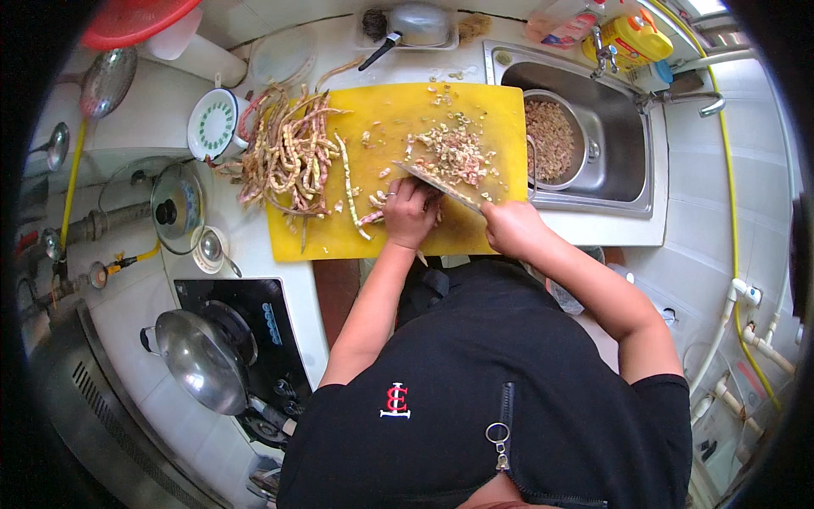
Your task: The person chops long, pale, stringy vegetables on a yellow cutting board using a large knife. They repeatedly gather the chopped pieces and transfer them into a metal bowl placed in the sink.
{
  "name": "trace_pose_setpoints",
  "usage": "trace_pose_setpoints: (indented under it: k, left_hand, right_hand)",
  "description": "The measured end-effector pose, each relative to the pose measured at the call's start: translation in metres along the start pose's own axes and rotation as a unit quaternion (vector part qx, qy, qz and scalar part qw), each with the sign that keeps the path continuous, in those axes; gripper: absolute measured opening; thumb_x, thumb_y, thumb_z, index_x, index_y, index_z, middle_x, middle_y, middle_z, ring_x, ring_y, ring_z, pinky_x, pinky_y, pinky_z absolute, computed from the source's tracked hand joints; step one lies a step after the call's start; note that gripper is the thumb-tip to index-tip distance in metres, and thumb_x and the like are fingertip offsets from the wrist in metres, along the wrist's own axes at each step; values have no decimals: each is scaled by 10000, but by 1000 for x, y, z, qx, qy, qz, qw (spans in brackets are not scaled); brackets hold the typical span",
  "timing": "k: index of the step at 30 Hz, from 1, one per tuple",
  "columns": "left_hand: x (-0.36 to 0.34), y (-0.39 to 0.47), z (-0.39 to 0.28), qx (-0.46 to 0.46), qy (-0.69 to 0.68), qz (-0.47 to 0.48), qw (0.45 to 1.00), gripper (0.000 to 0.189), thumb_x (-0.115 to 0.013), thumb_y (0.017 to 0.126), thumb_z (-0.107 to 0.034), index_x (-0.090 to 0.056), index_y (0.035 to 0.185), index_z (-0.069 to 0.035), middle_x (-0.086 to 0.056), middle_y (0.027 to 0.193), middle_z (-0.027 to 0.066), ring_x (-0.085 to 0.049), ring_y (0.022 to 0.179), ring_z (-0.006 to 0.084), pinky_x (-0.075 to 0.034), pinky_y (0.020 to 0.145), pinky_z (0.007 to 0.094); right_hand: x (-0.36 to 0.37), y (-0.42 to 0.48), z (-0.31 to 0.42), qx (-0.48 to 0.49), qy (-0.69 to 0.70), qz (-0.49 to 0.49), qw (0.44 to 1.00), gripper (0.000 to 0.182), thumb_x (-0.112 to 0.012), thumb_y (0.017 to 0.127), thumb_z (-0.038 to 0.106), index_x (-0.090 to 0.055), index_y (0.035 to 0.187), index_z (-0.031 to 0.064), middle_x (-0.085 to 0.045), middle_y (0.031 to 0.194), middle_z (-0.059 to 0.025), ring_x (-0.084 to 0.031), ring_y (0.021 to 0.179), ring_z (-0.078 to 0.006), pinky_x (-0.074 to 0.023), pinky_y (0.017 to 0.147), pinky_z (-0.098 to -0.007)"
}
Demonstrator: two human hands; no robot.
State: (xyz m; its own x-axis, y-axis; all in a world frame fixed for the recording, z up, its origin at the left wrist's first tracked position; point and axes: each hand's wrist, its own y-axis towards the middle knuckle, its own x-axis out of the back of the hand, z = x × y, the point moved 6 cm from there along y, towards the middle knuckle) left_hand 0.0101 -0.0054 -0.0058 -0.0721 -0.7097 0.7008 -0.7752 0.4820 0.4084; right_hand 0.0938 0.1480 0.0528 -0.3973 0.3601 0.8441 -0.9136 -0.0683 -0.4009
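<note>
On a yellow cutting board [375, 111], my left hand [409, 213] presses down on a small bunch of long beans, partly hidden under its fingers. My right hand [514, 228] grips the handle of a kitchen knife [439, 184], whose blade slants beside the left fingertips. Above the blade lies a loose heap of chopped beans [456, 154]. One long bean [348, 184] lies left of my left hand. A pile of long uncut beans [289, 149] covers the board's left end and spills past its edge.
A metal pot of chopped beans [550, 140] sits in the steel sink [613, 121] at the right. An enamel cup [213, 124] and a glass lid [178, 209] are at the left. A wok [200, 362] stands by the black cooktop [254, 318]. A lidded pan [420, 24] is behind the board.
</note>
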Motion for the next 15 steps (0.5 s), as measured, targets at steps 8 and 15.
trace_pose_setpoints:
  k: [8, 15]
  left_hand:
    - [6, 3, -6, -1, -15, -39, 999, 194, -773, 679, -149, -700, 858, -133, -624, 995, 64, -579, 940, 339, -509, 784, 426]
    - [20, 8, -15, 41, 39, -46, 997, 399, -804, 668, -278, -646, 998, -120, -614, 981, 75, -589, 864, 321, -500, 708, 420]
  right_hand:
    - [-8, 33, 3, -7, -9, -40, 999, 135, -588, 771, 146, -620, 842, 35, -673, 745, -205, -672, 721, -395, -542, 656, -495]
    - [13, -32, -1, -24, -6, -14, 1000, 104, -585, 758, 123, -595, 834, 53, -633, 661, -200, -641, 650, -406, -510, 606, -520]
